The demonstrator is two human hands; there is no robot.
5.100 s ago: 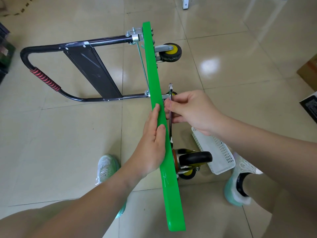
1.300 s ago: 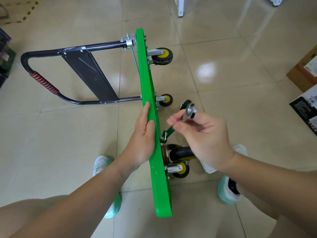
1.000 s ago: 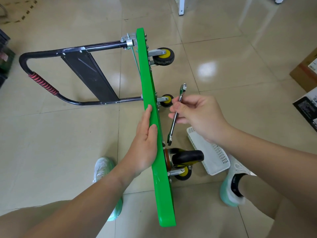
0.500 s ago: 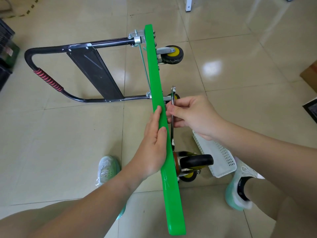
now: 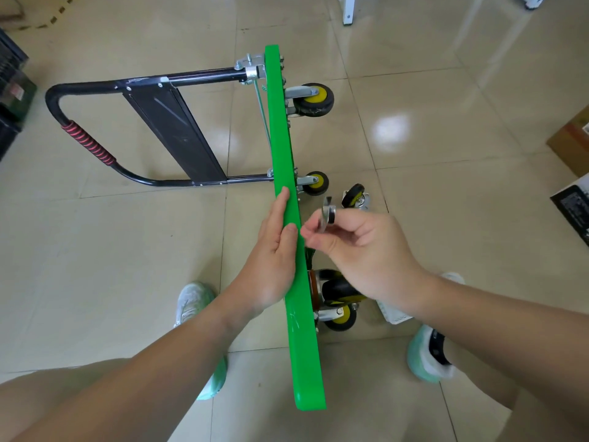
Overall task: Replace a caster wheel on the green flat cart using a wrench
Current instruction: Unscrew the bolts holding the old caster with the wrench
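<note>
Left hand (image 5: 271, 266), fingers (image 5: 281, 207) straight, presses glossy green cart (image 5: 304, 362); right hand (image 5: 366, 250) pinches flat steel wrench (image 5: 326, 215).

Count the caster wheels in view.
5. On the green cart: far wheel, middle wheel, black wheel and yellow-hub wheel below the right hand holding the wrench. Loose wheel on the floor. None seems hidden.

cart (image 5: 281, 138): grn deck on edge, handle flat | wrench (image 5: 326, 214): silver, nr deck | loose caster (image 5: 355, 196): on floor

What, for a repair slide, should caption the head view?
Left hand steadies the upended cart; right hand holds a wrench by the near caster; a loose caster lies beyond.
</note>
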